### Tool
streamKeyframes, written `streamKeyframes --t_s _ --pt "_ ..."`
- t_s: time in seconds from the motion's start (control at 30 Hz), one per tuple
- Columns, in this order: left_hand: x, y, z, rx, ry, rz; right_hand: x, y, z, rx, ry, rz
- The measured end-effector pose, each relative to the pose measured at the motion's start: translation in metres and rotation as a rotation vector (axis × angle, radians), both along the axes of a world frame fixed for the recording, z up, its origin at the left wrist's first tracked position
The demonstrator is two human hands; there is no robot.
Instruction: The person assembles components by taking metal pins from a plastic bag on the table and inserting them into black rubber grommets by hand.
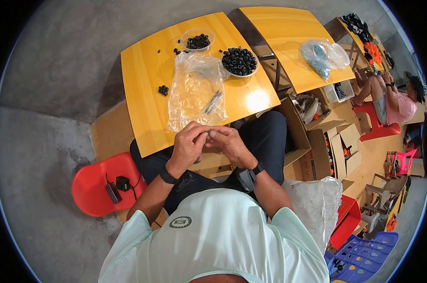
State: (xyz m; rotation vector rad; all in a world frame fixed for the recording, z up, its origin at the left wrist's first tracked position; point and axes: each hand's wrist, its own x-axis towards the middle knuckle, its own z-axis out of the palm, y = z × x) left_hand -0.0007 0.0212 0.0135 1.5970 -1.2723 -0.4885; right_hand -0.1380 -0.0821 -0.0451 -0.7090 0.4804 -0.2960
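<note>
My left hand (189, 144) and my right hand (227, 141) meet at the near edge of the yellow table (142, 80), fingertips pinched together on a small dark part (208, 134) that is mostly hidden. Just beyond them lies a clear plastic bag (194, 92) with a few thin grey metal pieces (213, 101) inside. Farther back stands a white bowl (240, 62) heaped with black rings, and a clear tub (198, 41) with more of them. A small cluster of black rings (163, 89) lies loose on the left of the table.
A second yellow table (289, 37) at the right carries clear bags (323, 55). Open cardboard boxes (333, 137) crowd the floor to my right. I sit on a red stool (97, 184) holding small black devices. Another person (393, 101) sits far right on a red stool.
</note>
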Motion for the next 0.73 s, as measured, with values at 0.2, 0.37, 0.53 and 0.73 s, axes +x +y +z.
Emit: streamKeyframes --t_s 0.2,0.37,0.53,0.73 --pt "0.000 -0.002 -0.013 -0.026 0.000 0.025 0.004 0.005 -0.011 0.055 -0.038 -0.030" --pt "-0.003 -0.003 -0.011 -0.013 0.013 0.041 0.005 0.005 -0.006 -0.016 -0.051 -0.027" --pt "0.000 -0.003 -0.013 0.041 -0.031 0.005 0.004 0.004 -0.003 -0.201 0.041 0.032" --pt "0.008 0.002 -0.014 0.210 -0.041 -0.065 0.003 0.008 -0.005 -0.269 0.080 0.065"
